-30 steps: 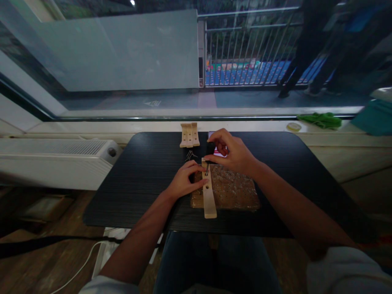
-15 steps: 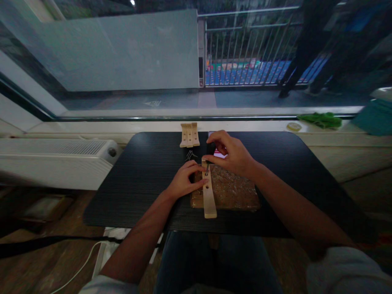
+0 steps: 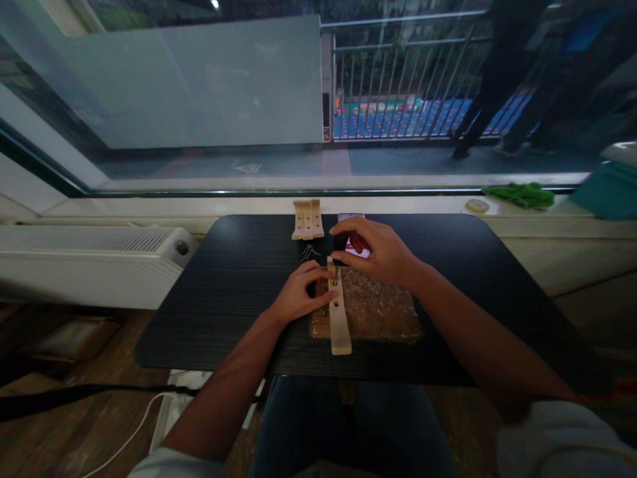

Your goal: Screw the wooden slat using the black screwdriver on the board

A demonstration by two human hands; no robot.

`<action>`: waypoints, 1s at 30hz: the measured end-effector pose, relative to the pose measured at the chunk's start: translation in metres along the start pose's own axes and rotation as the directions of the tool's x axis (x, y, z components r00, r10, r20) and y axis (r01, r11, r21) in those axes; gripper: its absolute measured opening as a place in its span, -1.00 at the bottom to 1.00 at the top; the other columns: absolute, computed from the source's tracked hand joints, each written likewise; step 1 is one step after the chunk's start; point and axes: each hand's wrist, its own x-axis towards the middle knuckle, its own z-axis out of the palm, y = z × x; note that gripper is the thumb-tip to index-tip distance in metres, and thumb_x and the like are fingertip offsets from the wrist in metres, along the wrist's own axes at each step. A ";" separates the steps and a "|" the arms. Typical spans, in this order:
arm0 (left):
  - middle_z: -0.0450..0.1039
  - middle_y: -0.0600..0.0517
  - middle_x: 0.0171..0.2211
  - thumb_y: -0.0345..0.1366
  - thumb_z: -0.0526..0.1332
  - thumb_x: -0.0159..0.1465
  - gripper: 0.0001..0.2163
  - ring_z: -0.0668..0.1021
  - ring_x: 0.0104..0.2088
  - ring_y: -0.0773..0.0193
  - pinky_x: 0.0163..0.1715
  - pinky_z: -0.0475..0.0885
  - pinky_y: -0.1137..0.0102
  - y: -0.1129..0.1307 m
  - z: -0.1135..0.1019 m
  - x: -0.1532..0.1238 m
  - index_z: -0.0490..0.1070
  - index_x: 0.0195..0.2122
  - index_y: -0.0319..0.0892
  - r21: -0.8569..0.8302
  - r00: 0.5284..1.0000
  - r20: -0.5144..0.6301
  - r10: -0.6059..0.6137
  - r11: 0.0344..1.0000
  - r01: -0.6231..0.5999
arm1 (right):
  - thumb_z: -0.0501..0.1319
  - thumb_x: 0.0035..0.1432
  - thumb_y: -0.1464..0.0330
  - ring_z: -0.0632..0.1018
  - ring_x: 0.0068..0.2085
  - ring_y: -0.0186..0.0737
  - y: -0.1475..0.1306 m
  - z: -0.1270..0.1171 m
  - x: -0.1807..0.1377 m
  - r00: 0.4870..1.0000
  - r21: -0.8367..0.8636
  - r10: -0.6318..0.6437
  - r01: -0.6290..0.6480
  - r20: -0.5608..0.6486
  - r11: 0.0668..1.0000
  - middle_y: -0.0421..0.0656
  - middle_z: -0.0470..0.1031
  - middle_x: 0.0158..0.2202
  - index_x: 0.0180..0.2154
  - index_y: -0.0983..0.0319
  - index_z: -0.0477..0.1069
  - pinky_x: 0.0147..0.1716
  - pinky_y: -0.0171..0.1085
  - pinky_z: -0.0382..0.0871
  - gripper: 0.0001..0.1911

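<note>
A pale wooden piece with holes lies across the left part of a worn brown board. My left hand grips its upper half between thumb and fingers, around the holes. Above the piece, my right hand is closed on the dark handle of a screwdriver. The screwdriver's shaft points down at the upper hole; whether a screw sits there is too small to tell. Several loose screws lie on the table beyond my left hand. Similar wooden pieces stand together at the back edge.
The black table stands against a window sill. Behind my right hand lies a phone with a lit screen. A tape roll and a green bundle rest on the sill. A white radiator is at the left.
My right hand has turned slightly on the screwdriver handle, with its fingers shifted a little lower and to the left. My left hand and the wooden piece stay almost in place.
</note>
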 end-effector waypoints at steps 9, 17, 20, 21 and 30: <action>0.38 -0.03 -0.28 -0.19 0.31 0.18 -0.75 0.46 -0.21 0.21 -0.18 0.41 0.30 0.001 0.000 0.000 0.52 -0.17 -0.21 -0.012 1.000 -0.008 -0.016 1.000 0.016 | 0.21 0.16 0.48 0.44 -0.42 -0.43 0.004 -0.016 0.001 0.993 0.084 0.005 -0.015 0.117 0.996 -0.21 0.53 -0.27 0.03 0.20 0.39 -0.37 -0.37 0.30 -0.63; 0.39 -0.01 -0.28 -0.19 0.30 0.19 -0.76 0.46 -0.22 0.22 -0.18 0.41 0.31 0.001 0.000 0.001 0.52 -0.17 -0.18 -0.002 1.000 -0.002 0.000 1.000 0.000 | 0.24 0.15 0.48 0.42 -0.43 -0.44 0.005 -0.015 0.002 0.995 0.148 0.029 -0.043 0.091 0.988 -0.21 0.52 -0.31 -0.03 0.25 0.43 -0.41 -0.39 0.29 -0.68; 0.38 0.00 -0.29 -0.19 0.30 0.19 -0.76 0.46 -0.23 0.23 -0.18 0.41 0.32 0.001 0.000 0.001 0.51 -0.17 -0.18 -0.002 1.000 -0.007 0.008 1.000 -0.008 | 0.24 0.14 0.47 0.42 -0.42 -0.44 0.005 -0.015 0.003 0.995 0.167 0.042 -0.058 0.096 0.984 -0.18 0.53 -0.25 -0.05 0.25 0.43 -0.39 -0.37 0.31 -0.70; 0.38 -0.01 -0.29 -0.19 0.30 0.19 -0.76 0.46 -0.23 0.23 -0.18 0.41 0.32 0.001 0.000 0.001 0.51 -0.17 -0.19 -0.003 1.000 -0.009 0.008 1.000 -0.008 | 0.23 0.14 0.47 0.42 -0.42 -0.44 0.004 -0.014 0.003 0.993 0.175 0.055 -0.072 0.104 0.982 -0.17 0.53 -0.22 -0.05 0.25 0.42 -0.38 -0.36 0.31 -0.70; 0.39 -0.01 -0.29 -0.19 0.31 0.18 -0.77 0.46 -0.23 0.23 -0.20 0.41 0.32 0.003 0.000 0.001 0.52 -0.18 -0.17 -0.001 1.000 -0.008 -0.010 1.000 0.010 | 0.16 0.16 0.47 0.44 -0.37 -0.45 0.002 -0.012 0.002 0.970 0.384 0.135 -0.206 0.204 0.900 -0.04 0.51 -0.03 -0.05 0.27 0.25 -0.39 -0.36 0.31 -0.71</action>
